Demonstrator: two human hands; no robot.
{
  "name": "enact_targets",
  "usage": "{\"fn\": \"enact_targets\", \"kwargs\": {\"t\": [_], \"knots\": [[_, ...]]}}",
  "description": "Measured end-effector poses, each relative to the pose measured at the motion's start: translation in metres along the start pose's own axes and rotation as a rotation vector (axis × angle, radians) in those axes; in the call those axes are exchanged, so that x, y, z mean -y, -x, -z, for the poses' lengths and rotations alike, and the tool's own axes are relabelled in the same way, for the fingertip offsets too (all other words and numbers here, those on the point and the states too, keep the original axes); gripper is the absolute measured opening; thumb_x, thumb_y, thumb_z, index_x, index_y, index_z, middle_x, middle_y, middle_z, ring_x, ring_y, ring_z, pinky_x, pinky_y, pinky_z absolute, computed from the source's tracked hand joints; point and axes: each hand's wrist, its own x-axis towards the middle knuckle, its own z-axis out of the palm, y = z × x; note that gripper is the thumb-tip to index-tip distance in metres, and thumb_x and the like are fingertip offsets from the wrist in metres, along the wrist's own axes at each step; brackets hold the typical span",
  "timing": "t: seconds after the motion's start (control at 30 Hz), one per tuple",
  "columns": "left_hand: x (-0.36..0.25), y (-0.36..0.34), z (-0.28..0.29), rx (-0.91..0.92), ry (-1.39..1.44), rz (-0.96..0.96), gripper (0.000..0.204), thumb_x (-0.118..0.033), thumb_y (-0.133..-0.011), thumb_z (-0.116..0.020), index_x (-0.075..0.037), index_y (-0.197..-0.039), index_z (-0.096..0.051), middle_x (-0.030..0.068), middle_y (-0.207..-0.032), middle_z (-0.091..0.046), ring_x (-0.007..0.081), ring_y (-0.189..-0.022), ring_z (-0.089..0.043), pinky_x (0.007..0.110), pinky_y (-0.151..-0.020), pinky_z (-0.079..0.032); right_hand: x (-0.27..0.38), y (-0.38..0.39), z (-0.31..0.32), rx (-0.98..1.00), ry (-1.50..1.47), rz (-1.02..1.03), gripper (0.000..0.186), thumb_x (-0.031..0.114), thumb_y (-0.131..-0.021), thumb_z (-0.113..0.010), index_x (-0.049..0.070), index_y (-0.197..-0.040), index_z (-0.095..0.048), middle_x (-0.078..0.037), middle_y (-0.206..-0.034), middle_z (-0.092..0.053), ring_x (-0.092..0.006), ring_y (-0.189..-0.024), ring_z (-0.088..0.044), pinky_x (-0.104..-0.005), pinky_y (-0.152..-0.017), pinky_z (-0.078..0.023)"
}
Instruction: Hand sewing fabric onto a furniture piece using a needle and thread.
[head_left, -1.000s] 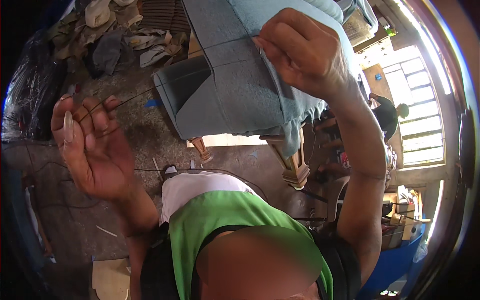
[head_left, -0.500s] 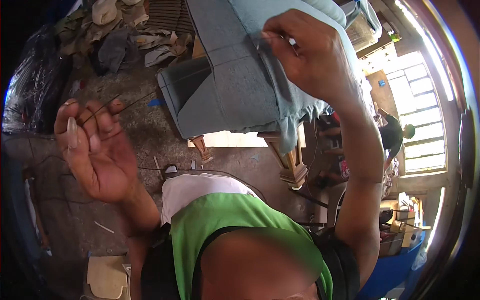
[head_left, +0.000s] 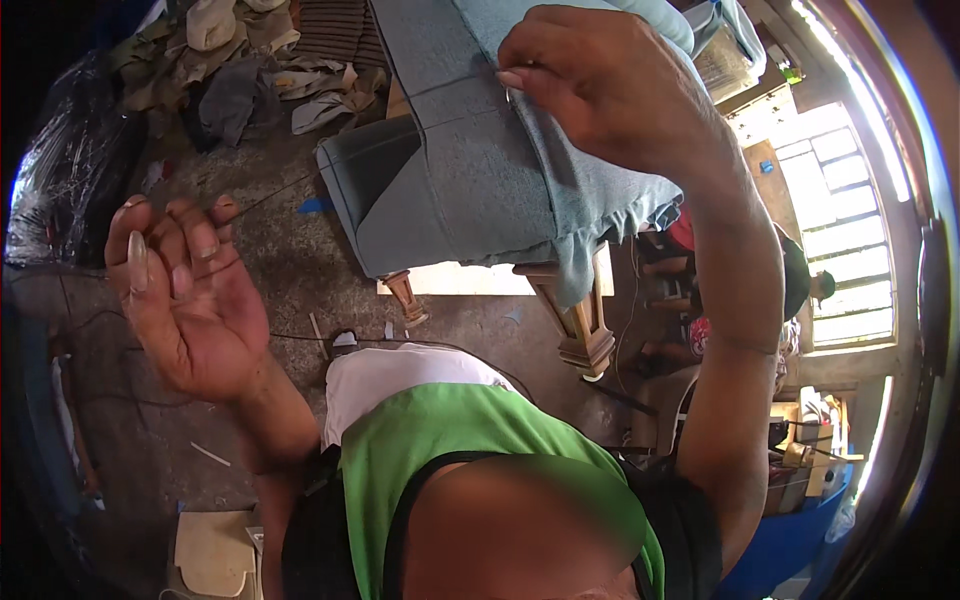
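My right hand (head_left: pixel 625 95) is above a blue fabric-covered piece of furniture (head_left: pixel 485 180), thumb and forefinger pinched at a seam. A thin shiny needle (head_left: pixel 508 96) shows just below the fingertips; most of it is hidden. Off to the left, my left hand (head_left: pixel 200 310) is palm up with its fingers loosely curled. Dark thread (head_left: pixel 280 192) crosses those fingers and runs toward the blue cover. Loose, gathered cloth (head_left: pixel 575 270) hangs from the cover's lower edge above a carved wooden leg (head_left: pixel 580 330).
Cloth scraps (head_left: pixel 235 100) are heaped at the far left, beside a bundle in black plastic (head_left: pixel 70 170). A dark cable (head_left: pixel 300 338) trails over the floor. At the right, a person (head_left: pixel 797 280) is near a bright window (head_left: pixel 850 240). A blue container (head_left: pixel 800 540) stands at the lower right.
My right hand has shifted slightly left and away from me along the seam. My left hand has moved only a little, and the thread beside it lies at a slightly different angle.
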Motion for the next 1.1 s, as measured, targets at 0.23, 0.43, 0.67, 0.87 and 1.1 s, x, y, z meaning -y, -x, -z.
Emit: {"fn": "enact_targets", "kwargs": {"t": [0.23,0.43,0.67,0.87,1.1], "knots": [[0.005,-0.007,0.019,0.363,0.141,0.026,0.042,-0.019,-0.106,-0.034,0.004,-0.138,-0.047,0.0101,-0.099,-0.058,0.0184,-0.096,-0.052,0.048,-0.104,-0.041,0.003,0.011,-0.007,-0.07,0.209,0.044,0.012,0.014,-0.09,-0.065,0.006,-0.098,-0.062,-0.012,-0.092,-0.064,-0.0361,-0.083,-0.068,-0.0474,-0.072,-0.054],[0.006,-0.009,0.005,0.106,0.056,0.031,0.043,-0.018,-0.103,-0.038,0.008,-0.137,-0.045,0.0116,-0.087,-0.059,0.0225,-0.09,-0.056,0.05,-0.098,-0.048,0.002,0.007,-0.004,-0.047,0.214,0.072,0.013,0.012,-0.09,-0.066,0.005,-0.1,-0.064,-0.012,-0.092,-0.064,-0.034,-0.083,-0.067,-0.044,-0.071,-0.053],[0.011,-0.012,0.015,0.065,0.059,0.059,0.042,-0.018,-0.103,-0.039,0.007,-0.137,-0.045,0.0085,-0.086,-0.055,0.0211,-0.088,-0.053,0.05,-0.099,-0.046,0.018,-0.032,0.026,0.418,0.278,0.084,0.016,0.013,-0.085,-0.059,-0.001,-0.088,-0.063,-0.021,-0.086,-0.064,-0.0416,-0.084,-0.065,-0.0497,-0.072,-0.052],[0.003,0.0,0.021,0.131,0.08,0.086,0.04,-0.018,-0.103,-0.041,0.006,-0.134,-0.047,0.0038,-0.082,-0.049,0.0198,-0.087,-0.052,0.048,-0.097,-0.047,-0.022,-0.011,0.012,0.161,0.132,0.296,0.015,0.01,-0.09,-0.067,0.002,-0.103,-0.067,-0.011,-0.091,-0.065,-0.0312,-0.083,-0.067,-0.0408,-0.071,-0.051],[0.009,0.0,0.02,0.143,0.093,0.133,0.037,-0.017,-0.104,-0.041,0.006,-0.133,-0.049,0.0032,-0.081,-0.048,0.0198,-0.09,-0.054,0.046,-0.096,-0.048,-0.016,0.006,-0.007,-0.032,0.037,0.205,0.012,0.013,-0.089,-0.071,0.006,-0.097,-0.066,-0.008,-0.087,-0.065,-0.0305,-0.076,-0.067,-0.0409,-0.065,-0.052]]}}
